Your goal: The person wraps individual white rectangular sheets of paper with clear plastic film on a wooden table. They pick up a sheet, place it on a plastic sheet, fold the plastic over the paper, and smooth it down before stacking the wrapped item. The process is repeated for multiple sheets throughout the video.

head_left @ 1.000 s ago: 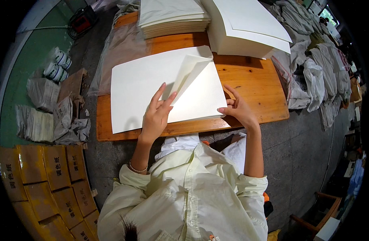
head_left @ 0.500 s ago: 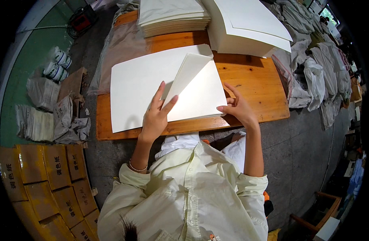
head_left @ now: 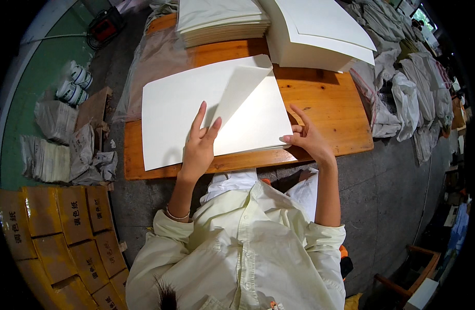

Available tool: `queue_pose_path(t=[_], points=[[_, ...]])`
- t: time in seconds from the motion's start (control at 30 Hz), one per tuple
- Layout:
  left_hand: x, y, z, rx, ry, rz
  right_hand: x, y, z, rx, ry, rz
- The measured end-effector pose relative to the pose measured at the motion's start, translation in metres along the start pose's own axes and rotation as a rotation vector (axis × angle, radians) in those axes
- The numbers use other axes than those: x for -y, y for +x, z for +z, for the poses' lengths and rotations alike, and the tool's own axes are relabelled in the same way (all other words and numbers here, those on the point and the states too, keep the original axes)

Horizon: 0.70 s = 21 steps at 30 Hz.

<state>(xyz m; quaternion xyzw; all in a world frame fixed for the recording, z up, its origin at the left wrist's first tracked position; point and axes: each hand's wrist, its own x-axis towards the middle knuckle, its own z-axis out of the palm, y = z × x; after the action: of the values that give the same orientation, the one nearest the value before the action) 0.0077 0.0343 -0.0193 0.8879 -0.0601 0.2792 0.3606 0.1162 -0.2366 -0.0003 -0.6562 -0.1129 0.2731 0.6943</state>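
A stack of large white paper sheets (head_left: pixel 170 113) lies near the front edge of the wooden table. One sheet, or a few together, is bent up and over to the left as a raised flap (head_left: pixel 237 93). My left hand (head_left: pixel 197 150) has the flap's near corner between its thumb and index finger, the index finger stretched out. At the stack's near right corner, my right hand (head_left: pixel 312 142) touches the edge with its thumb. Its index finger points away and the other fingers curl loosely beside the paper. How many sheets are raised cannot be made out.
The orange-brown table (head_left: pixel 320 108) carries a paper pile (head_left: pixel 224 31) at the back and a taller white stack (head_left: pixel 315 46) at back right. Clear plastic film (head_left: pixel 157 67) drapes its left side. Cardboard boxes (head_left: pixel 74 212) stand at lower left, grey-white sacks (head_left: pixel 421 98) at right.
The raised flap has swung slightly further left and looks wider. My left hand has moved a little left with it; my right hand stays at the corner.
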Motion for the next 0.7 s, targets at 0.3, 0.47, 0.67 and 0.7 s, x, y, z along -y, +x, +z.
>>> queue_pose_path(t=[0.3, 0.47, 0.67, 0.7], points=[[-0.014, 0.005, -0.008, 0.160, 0.077, 0.105, -0.003, 0.008, 0.008, -0.102, -0.291, 0.050], [0.000, -0.001, -0.001, 0.064, 0.014, 0.023, -0.002, 0.001, 0.002, -0.031, -0.013, -0.001], [-0.015, 0.005, -0.005, 0.168, 0.130, 0.139, -0.003, 0.007, 0.004, -0.069, -0.173, 0.034], [-0.016, 0.005, -0.006, 0.175, 0.117, 0.127, -0.005, 0.008, 0.005, -0.092, -0.227, 0.038]])
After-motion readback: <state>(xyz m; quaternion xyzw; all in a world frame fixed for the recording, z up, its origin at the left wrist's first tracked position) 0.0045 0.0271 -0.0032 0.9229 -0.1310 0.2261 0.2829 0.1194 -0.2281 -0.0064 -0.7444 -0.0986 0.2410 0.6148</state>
